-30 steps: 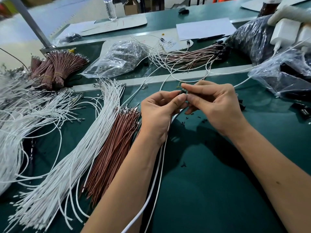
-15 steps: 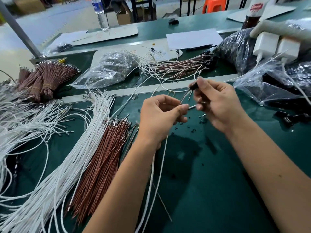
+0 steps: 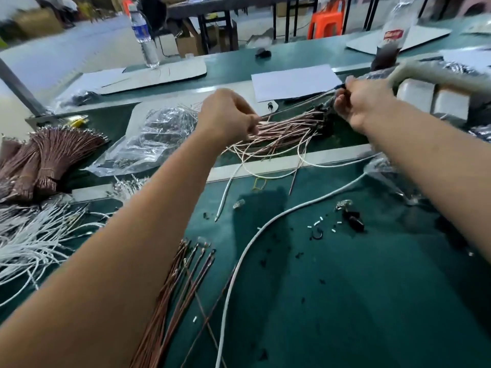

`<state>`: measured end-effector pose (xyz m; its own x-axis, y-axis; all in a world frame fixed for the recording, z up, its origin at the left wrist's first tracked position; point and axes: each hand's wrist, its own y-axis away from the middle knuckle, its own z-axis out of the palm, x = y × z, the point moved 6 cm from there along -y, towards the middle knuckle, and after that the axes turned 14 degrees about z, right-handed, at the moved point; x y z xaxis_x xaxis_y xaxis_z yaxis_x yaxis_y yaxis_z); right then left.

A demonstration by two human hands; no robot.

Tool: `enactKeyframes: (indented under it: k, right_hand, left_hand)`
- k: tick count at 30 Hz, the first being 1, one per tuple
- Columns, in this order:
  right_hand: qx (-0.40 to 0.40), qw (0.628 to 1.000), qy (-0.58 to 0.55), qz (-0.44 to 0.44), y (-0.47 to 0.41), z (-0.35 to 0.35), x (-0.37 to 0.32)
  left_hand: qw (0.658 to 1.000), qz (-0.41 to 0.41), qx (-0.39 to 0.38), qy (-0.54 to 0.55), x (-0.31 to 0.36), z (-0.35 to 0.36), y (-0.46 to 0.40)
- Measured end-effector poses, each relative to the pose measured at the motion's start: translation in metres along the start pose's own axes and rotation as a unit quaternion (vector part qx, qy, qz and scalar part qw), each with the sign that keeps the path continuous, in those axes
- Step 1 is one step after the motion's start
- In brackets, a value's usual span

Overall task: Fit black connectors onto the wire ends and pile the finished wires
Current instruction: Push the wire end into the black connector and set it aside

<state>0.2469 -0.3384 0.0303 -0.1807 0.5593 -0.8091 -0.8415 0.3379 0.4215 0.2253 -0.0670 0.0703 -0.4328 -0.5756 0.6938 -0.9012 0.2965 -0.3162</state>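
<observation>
Both hands are reaching over the far pile of finished brown and white wires [image 3: 279,131]. The left hand [image 3: 228,115] and right hand [image 3: 364,104], fingers curled, are pinching one wire [image 3: 297,100]; many unfitted white wires [image 3: 32,240] are waiting nearby.

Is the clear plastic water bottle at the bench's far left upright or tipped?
Upright: the clear plastic water bottle stands on its base, cap uppermost.

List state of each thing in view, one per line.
left hand: fingers curled, pinching a wire over the pile
right hand: gripping the wire's black-connector end
finished wires: loose pile, connectors at right
water bottle: upright, capped
clear bag: lying flat, crumpled
brown wire bundles: tied, lying down
</observation>
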Motion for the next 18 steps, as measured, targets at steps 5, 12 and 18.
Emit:
enactKeyframes:
  k: [5,12,18]
  right_hand:
    - [0.054,0.986,0.148,0.049,-0.047,-0.006,0.016]
    - [0.120,0.972,0.203,0.023,-0.055,0.002,0.013]
    - [0.022,0.782,0.608,-0.134,0.017,0.027,0.021]
  left_hand:
    - [0.977,0.038,-0.042,-0.204,-0.034,0.028,-0.048]
    - [0.974,0.058,-0.040,-0.216,-0.053,0.036,-0.055]
    - [0.984,0.112,0.059,-0.122,-0.004,0.034,-0.001]
